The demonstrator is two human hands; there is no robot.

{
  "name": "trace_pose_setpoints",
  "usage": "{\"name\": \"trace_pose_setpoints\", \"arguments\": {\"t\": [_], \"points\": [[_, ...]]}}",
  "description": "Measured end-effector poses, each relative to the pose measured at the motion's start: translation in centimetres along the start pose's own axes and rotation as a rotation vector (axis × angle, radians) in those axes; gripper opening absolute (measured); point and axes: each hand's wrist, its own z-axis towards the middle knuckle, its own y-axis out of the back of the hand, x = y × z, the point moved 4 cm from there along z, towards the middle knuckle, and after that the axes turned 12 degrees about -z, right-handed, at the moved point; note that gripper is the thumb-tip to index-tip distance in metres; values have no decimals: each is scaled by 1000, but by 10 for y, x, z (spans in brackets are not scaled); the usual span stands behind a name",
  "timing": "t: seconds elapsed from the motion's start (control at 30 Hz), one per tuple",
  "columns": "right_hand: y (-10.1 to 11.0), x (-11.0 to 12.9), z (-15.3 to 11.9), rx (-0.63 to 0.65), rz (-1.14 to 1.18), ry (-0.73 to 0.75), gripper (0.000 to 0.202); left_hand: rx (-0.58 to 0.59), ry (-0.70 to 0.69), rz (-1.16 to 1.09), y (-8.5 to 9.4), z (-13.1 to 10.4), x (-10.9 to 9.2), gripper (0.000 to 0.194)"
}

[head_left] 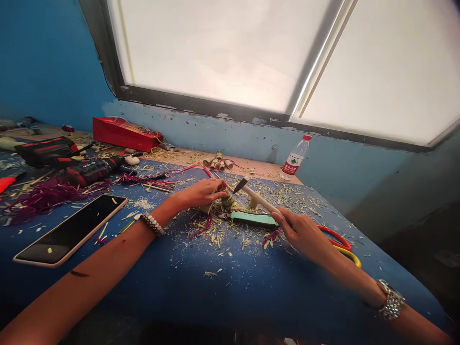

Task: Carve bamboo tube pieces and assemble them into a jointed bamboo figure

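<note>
My left hand point(201, 192) is closed around a short bamboo piece point(227, 199) standing on the blue table point(172, 292). My right hand point(296, 231) grips the wooden handle of a small hammer point(259, 198). Its dark head tilts just above and to the right of the bamboo piece; whether they touch I cannot tell. Below the hammer lie pliers with teal handles point(253, 219), their far end partly behind my right hand. Red and yellow scissor-like handles point(336, 238) show beyond my right wrist. Another short tan piece point(253, 203) sits behind the hammer handle.
A phone point(72, 231) lies at the left, with purple fibres point(53, 196) and a cordless drill point(91, 170) behind it. A red box point(124, 134), several bamboo tubes point(218, 162) and a water bottle point(295, 159) stand along the wall. Shavings litter the tabletop.
</note>
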Motion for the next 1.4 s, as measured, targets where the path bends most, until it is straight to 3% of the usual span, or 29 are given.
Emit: {"name": "trace_pose_setpoints", "arguments": {"t": [0.37, 0.93, 1.1, 1.4], "points": [[0, 6, 3, 5, -164, 75, 31, 10, -32, -67, -2, 1, 5, 31], [-5, 8, 3, -6, -84, 79, 32, 44, 18, -182, 3, 1, 8, 34], [-6, 8, 0, -10, -82, 86, 32, 28, 37, -179, 2, 0, 9, 33], [-6, 3, -8, 38, -140, 60, 32, -79, -87, -166, -1, 3, -6, 35]]}}
